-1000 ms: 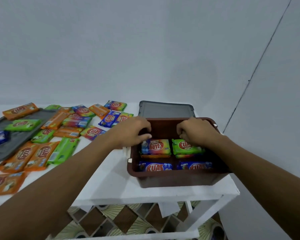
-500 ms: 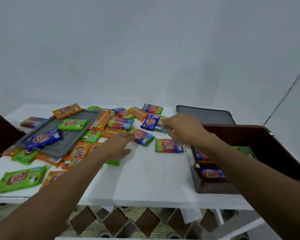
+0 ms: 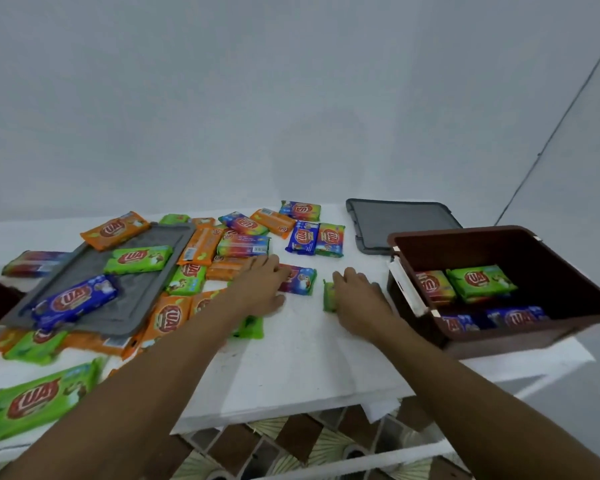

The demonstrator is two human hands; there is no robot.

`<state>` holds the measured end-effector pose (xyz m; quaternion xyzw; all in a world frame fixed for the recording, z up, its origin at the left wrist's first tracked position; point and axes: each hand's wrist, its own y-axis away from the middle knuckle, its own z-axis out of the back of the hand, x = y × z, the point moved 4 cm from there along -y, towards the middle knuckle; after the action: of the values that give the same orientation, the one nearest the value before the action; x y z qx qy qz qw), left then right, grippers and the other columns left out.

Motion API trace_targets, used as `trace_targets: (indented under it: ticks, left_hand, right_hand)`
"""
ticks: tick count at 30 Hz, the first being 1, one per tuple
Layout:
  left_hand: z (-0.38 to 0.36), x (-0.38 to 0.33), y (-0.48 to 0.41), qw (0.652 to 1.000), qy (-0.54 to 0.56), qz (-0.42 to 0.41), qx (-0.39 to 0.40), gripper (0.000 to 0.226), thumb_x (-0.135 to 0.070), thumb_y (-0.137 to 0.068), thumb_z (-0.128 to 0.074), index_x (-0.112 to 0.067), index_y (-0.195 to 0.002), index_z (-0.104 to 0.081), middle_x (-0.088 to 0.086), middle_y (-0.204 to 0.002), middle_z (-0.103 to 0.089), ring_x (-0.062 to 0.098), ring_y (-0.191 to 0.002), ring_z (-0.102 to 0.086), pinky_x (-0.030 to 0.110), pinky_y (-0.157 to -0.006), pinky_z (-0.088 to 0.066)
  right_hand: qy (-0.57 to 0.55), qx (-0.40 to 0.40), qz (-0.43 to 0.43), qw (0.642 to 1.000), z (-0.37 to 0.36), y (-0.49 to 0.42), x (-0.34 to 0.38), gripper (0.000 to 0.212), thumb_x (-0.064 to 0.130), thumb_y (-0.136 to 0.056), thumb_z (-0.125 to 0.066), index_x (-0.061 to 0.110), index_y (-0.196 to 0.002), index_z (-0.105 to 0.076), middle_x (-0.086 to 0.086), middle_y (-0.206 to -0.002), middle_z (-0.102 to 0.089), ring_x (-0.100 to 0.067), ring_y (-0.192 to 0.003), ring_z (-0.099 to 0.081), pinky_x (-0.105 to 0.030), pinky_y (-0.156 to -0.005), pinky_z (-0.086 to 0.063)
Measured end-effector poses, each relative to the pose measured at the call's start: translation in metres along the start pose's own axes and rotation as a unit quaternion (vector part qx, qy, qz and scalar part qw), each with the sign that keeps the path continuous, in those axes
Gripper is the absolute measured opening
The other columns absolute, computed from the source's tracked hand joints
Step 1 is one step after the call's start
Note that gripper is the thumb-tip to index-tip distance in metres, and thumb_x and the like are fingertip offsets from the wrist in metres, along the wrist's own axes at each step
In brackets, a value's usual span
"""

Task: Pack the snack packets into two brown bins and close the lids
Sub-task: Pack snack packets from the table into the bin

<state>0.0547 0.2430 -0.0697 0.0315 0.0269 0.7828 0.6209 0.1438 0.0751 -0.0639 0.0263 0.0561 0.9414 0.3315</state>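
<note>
Left of the brown bin (image 3: 516,336), a likely light, slippery rainbow packet (image 3: 300,279) is being pressed by the flat left hand (image 3: 257,287), and a green packet (image 3: 329,297) is being gripped edgewise by the right hand (image 3: 359,299).

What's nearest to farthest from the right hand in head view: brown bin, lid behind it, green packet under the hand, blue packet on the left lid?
1. green packet, under the right hand.
2. brown bin, just right of it.
3. rear lid, behind the bin.
4. blue packet, on the left lid.
</note>
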Motion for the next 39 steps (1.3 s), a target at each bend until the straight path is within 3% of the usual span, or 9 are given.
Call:
trace_targets:
  ticks: [6,12,16,20,26,30,32,35,39]
  left_hand:
    - [0.005,-0.001,-0.014,0.997,0.066,-0.033,0.002,0.046,-0.028,-0.086,-0.061,-0.021,-0.126,-0.041,0.005,-0.127,-0.048,0.028,-0.125,-0.04,0.038,-0.102,-0.032]
    - [0.023,-0.008,-0.02,0.997,-0.035,-0.037,-0.061,0.086,-0.046,-0.069,-0.076,-0.02,-0.14,-0.035,0.007,-0.141,-0.033,0.027,-0.12,-0.043,0.041,-0.099,-0.042]
    - [0.044,0.006,-0.017,0.995,0.059,0.023,-0.077,0.088,-0.054,-0.064,-0.076,-0.021,-0.136,-0.036,0.003,-0.128,-0.052,0.02,-0.1,-0.056,0.03,-0.074,-0.044]
    - [0.056,0.023,-0.014,0.979,0.186,0.082,0.01,0.096,-0.049,-0.067,-0.075,-0.02,-0.147,-0.03,0.004,-0.134,-0.054,0.021,-0.108,-0.058,0.03,-0.082,-0.048]
    - [0.092,-0.002,-0.017,0.941,0.32,0.108,-0.009,0.076,-0.061,-0.074,-0.067,-0.029,-0.138,-0.042,0.001,-0.137,-0.052,0.019,-0.114,-0.052,0.037,-0.094,-0.044]
    - [0.123,-0.051,-0.024,0.93,0.357,0.088,0.002,0.073,-0.06,-0.056,-0.072,-0.031,-0.117,-0.043,0.0,-0.117,-0.059,0.021,-0.103,-0.06,0.045,-0.09,-0.05]
    - [0.136,-0.084,-0.032,0.931,0.359,0.063,-0.01,0.067,-0.057,-0.054,-0.075,-0.029,-0.108,-0.046,0.001,-0.108,-0.065,0.022,-0.096,-0.064,0.047,-0.088,-0.053]
    - [0.152,-0.134,-0.044,0.951,0.305,0.018,-0.041,0.062,-0.057,-0.058,-0.077,-0.028,-0.106,-0.051,-0.003,-0.104,-0.064,0.015,-0.09,-0.062,0.04,-0.083,-0.054]
    - [0.156,-0.191,-0.067,0.97,0.237,-0.027,-0.055,0.059,-0.049,-0.067,-0.081,-0.024,-0.115,-0.057,-0.005,-0.108,-0.059,0.01,-0.089,-0.057,0.025,-0.07,-0.047]
  right_hand:
    - [-0.055,0.078,-0.027,0.995,0.002,-0.002,-0.009,0.065,0.039,-0.083,-0.066,0.02,-0.135,-0.032,-0.012,-0.134,-0.042,-0.034,-0.122,-0.041,-0.055,-0.1,-0.034]
    - [-0.006,0.03,0.013,0.999,0.014,-0.002,0.002,0.066,0.047,-0.079,-0.069,0.017,-0.13,-0.04,-0.01,-0.124,-0.051,-0.028,-0.108,-0.053,-0.045,-0.093,-0.041]
    - [-0.046,-0.001,0.031,0.998,0.045,-0.005,0.011,0.064,0.053,-0.077,-0.07,0.02,-0.126,-0.045,-0.005,-0.116,-0.056,-0.018,-0.093,-0.055,-0.032,-0.075,-0.048]
    - [-0.086,-0.002,0.087,0.992,0.083,-0.007,0.012,0.038,0.041,-0.087,-0.063,0.022,-0.119,-0.053,-0.002,-0.116,-0.062,-0.013,-0.088,-0.055,-0.025,-0.068,-0.043]
    - [-0.214,0.005,0.107,0.971,0.141,0.01,-0.034,0.046,0.043,-0.096,-0.051,0.02,-0.135,-0.048,-0.002,-0.128,-0.056,-0.019,-0.106,-0.058,-0.029,-0.081,-0.042]
    - [-0.331,-0.012,0.063,0.941,0.155,0.03,-0.102,0.038,0.055,-0.095,-0.046,0.024,-0.102,-0.066,0.007,-0.101,-0.068,-0.007,-0.084,-0.063,-0.021,-0.067,-0.041]
    - [-0.398,0.024,0.028,0.916,0.15,0.042,-0.142,0.051,0.073,-0.078,-0.054,0.027,-0.099,-0.065,0.01,-0.098,-0.068,-0.005,-0.086,-0.065,-0.024,-0.073,-0.048]
    - [-0.37,0.053,0.0,0.928,0.132,0.048,-0.199,0.065,0.063,-0.06,-0.079,0.024,-0.106,-0.054,-0.001,-0.103,-0.066,-0.018,-0.092,-0.065,-0.036,-0.082,-0.052]
    - [-0.15,0.057,0.014,0.987,0.109,0.047,-0.249,0.069,0.046,-0.063,-0.084,0.025,-0.11,-0.038,0.003,-0.099,-0.059,-0.016,-0.085,-0.059,-0.031,-0.07,-0.047]
